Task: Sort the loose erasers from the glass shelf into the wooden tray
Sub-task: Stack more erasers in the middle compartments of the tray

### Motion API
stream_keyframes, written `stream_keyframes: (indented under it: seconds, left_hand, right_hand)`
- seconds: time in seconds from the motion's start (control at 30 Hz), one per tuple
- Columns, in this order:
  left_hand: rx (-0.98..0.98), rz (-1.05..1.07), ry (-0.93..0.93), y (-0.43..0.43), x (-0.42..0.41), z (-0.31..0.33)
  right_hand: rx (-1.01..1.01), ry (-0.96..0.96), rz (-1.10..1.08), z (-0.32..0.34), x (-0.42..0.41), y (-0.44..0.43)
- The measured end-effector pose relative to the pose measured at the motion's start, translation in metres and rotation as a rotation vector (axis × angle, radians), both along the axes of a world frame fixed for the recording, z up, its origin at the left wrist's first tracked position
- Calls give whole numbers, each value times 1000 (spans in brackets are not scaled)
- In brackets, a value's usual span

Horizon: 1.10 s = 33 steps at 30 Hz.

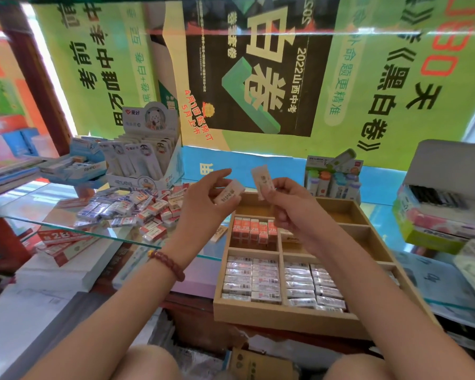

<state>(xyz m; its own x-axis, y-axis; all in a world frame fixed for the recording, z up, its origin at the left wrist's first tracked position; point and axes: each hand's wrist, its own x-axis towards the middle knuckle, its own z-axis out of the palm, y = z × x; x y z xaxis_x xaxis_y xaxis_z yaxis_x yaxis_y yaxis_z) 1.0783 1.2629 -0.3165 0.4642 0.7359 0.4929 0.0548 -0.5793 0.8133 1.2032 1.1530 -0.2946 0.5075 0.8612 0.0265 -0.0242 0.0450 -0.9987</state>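
Observation:
A pile of loose wrapped erasers (137, 208) lies on the glass shelf (39, 200) at the left. To its right stands the wooden tray (280, 316) with several compartments; some hold neat rows of erasers, the far right ones look bare. My left hand (203, 204) pinches a cream-wrapped eraser (229, 193) above the tray's far left corner. My right hand (288, 207) holds a second cream eraser (262, 181) upright between thumb and fingers, over the tray's back compartments. One more cream eraser (219, 233) lies on the glass beside the tray.
A display box of correction tapes (146, 154) stands behind the pile. A box of glue sticks (332, 176) sits behind the tray. Stacked stationery boxes (436, 215) fill the right side. Packs and books (66, 248) lie under the shelf.

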Motion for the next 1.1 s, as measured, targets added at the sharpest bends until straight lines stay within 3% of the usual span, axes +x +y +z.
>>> stream_keyframes:
  seconds: [0.07,0.2,0.3,0.37,0.47,0.7,0.87,1.1]
  left_hand:
    - [-82,-15,-36,-4,4,2]
    - [-294,-7,-142,-12,11,3]
    - [-394,1,-189,-16,14,3]
    - [-476,-15,-229,-17,14,4]
    - [-525,-101,-247,-17,14,3]
    - [-569,-255,-242,-27,20,4]
    - [-259,-180,-42,-33,31,-2]
    - [-77,-402,252,-33,36,-14]
  right_hand:
    - [2,84,56,-1,-1,-1]
    - [-47,36,129,-5,-9,0]
    - [-69,19,63,-6,-8,2]
    - [-85,-91,-10,-5,-6,2]
    - [-88,-254,-66,-4,-2,-1]
    - [-111,-308,-47,-8,17,-7]
    - [-134,-495,-13,-9,34,-18]
    - [-425,-900,-38,-22,62,-38]
